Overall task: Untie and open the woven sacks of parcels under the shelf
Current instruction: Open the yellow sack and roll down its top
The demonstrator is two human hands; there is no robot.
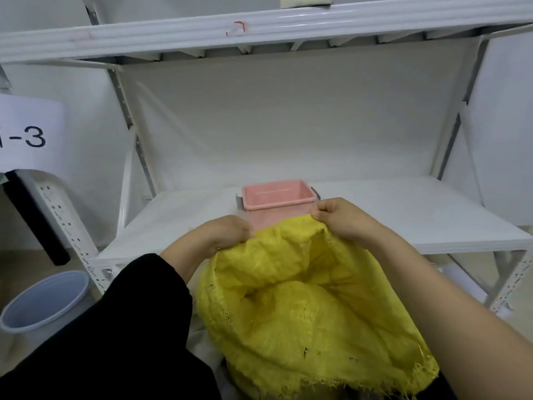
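Yellow woven sack (311,298) lay before the white shelf (403,215), its mouth spread wide. Left hand (227,230) and right hand (337,216) each pinched the far rim, apparently holding it open. A pink bin (278,193) stood just behind.

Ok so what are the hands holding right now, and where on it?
The sack: the left hand and right hand each grip the far edge of its open top, fingers curled on the fabric.

Single head-worn wide-angle view, forward and down, close over the yellow sack (302,298), white shelf (403,215) beyond.
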